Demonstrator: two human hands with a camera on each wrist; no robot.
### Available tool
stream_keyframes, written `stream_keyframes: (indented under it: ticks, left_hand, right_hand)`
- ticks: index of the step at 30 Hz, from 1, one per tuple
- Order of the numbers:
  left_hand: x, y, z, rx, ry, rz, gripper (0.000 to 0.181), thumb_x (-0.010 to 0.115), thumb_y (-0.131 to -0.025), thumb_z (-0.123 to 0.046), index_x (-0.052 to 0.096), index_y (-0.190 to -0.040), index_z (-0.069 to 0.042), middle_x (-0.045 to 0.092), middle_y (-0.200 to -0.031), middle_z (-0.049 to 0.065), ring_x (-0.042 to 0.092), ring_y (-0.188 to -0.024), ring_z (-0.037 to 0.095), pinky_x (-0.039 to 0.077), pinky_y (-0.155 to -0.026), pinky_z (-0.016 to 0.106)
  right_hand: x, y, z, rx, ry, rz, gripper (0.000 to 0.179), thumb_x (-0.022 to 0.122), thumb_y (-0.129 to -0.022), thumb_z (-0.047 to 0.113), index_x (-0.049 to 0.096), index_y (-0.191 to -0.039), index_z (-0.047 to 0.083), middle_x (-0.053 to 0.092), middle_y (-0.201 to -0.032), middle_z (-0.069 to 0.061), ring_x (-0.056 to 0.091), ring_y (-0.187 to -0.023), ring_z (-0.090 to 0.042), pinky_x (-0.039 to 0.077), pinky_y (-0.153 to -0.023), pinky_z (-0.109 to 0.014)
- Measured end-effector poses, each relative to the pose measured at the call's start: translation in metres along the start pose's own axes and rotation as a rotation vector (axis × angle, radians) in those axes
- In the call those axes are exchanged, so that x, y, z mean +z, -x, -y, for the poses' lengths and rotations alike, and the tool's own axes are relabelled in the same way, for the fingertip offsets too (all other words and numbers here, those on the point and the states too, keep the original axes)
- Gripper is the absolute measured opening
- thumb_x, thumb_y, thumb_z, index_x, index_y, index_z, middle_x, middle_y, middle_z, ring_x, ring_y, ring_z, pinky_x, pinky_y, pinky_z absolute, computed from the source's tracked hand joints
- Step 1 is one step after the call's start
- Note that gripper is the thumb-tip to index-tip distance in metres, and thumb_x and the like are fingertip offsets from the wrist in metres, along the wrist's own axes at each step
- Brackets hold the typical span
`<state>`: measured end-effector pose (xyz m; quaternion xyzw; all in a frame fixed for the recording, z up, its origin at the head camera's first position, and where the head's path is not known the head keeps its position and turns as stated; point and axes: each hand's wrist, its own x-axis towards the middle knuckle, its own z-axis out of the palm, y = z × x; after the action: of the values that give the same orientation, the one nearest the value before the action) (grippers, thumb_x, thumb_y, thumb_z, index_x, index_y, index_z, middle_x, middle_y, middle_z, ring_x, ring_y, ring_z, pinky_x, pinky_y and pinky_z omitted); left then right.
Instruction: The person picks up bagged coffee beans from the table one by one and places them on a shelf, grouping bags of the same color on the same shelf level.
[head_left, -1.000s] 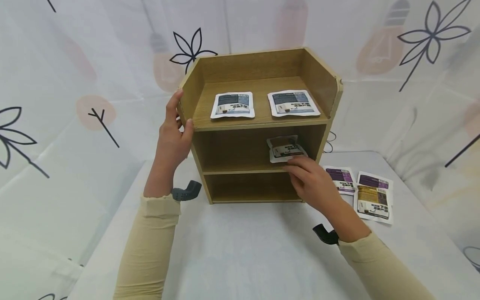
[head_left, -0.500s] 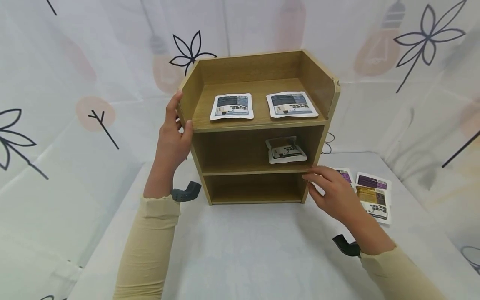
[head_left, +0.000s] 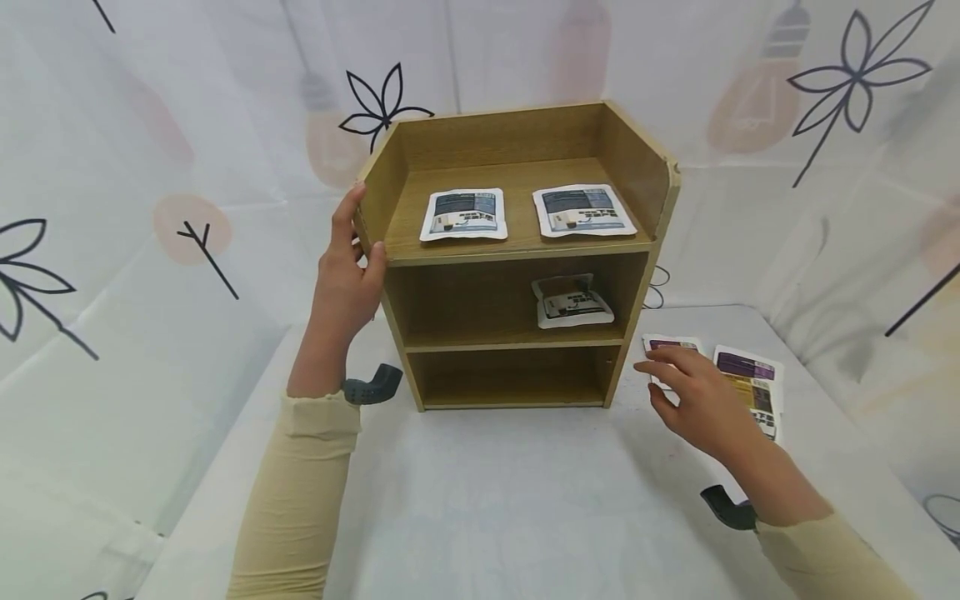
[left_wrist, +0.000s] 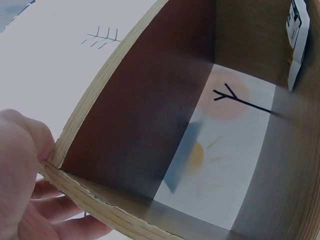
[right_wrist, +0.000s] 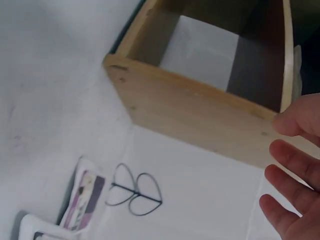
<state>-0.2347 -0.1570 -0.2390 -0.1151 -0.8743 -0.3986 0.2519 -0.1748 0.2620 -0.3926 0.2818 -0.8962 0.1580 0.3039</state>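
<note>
My left hand grips the left side panel of a small wooden shelf. In the left wrist view the thumb and fingers of that hand lie on either side of the panel's edge. My right hand, fingers spread and relaxed with nothing in them, is right of the shelf and overlaps a purple-labelled pouch and a purple-and-yellow pouch on the table. One brown-labelled pouch lies on the middle level. Up top sit two blue-labelled pouches, one left and one right.
The shelf stands on a white-covered table, its bottom level close above the surface. A white patterned sheet hangs behind and at both sides. Dark curved pieces show at both wrists.
My right hand has let go of the brown-labelled pouch at the middle level and moved right and down, over beside the table pouches. The left hand has kept its place on the shelf.
</note>
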Motion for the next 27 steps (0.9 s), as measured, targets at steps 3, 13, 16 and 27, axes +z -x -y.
stream_keyframes:
  ticks: [3, 13, 16, 27]
  left_hand:
    - [0.000, 0.000, 0.000, 0.005, 0.000, -0.003, 0.067, 0.046, -0.099, -0.017, 0.014, -0.148, -0.050, 0.031, -0.154, 0.015, 0.046, -0.134, 0.037, 0.050, -0.096, 0.053]
    - [0.000, 0.001, -0.001, 0.011, -0.002, 0.000, 0.067, 0.045, -0.100, -0.017, 0.013, -0.148, -0.050, 0.029, -0.155, 0.014, 0.045, -0.134, 0.037, 0.050, -0.097, 0.053]
    - [0.000, 0.001, 0.000, 0.005, -0.005, 0.000, 0.067, 0.046, -0.100, -0.017, 0.013, -0.148, -0.051, 0.030, -0.155, 0.014, 0.045, -0.134, 0.037, 0.050, -0.097, 0.053]
    - [0.000, 0.001, 0.000, 0.006, 0.004, -0.003, 0.067, 0.046, -0.099, -0.017, 0.014, -0.148, -0.051, 0.031, -0.154, 0.015, 0.046, -0.133, 0.037, 0.050, -0.096, 0.053]
  right_hand:
    - [0.001, 0.007, -0.006, 0.018, 0.002, 0.025, 0.039, 0.074, -0.069, -0.003, 0.069, -0.106, 0.007, 0.063, -0.110, -0.016, 0.059, -0.104, -0.035, 0.052, -0.085, -0.052]
    - [-0.001, 0.027, -0.023, 0.133, 0.066, 0.164, 0.047, 0.077, -0.069, 0.002, 0.067, -0.114, 0.009, 0.060, -0.117, -0.021, 0.056, -0.108, -0.044, 0.049, -0.087, -0.062]
    - [-0.001, 0.032, -0.029, 0.145, 0.079, 0.195, 0.048, 0.077, -0.068, 0.003, 0.066, -0.115, 0.008, 0.058, -0.119, -0.023, 0.056, -0.107, -0.045, 0.048, -0.086, -0.063]
    - [0.001, 0.049, -0.048, 0.239, 0.121, 0.327, 0.053, 0.076, -0.070, 0.006, 0.062, -0.122, 0.008, 0.055, -0.121, -0.028, 0.054, -0.107, -0.048, 0.047, -0.086, -0.065]
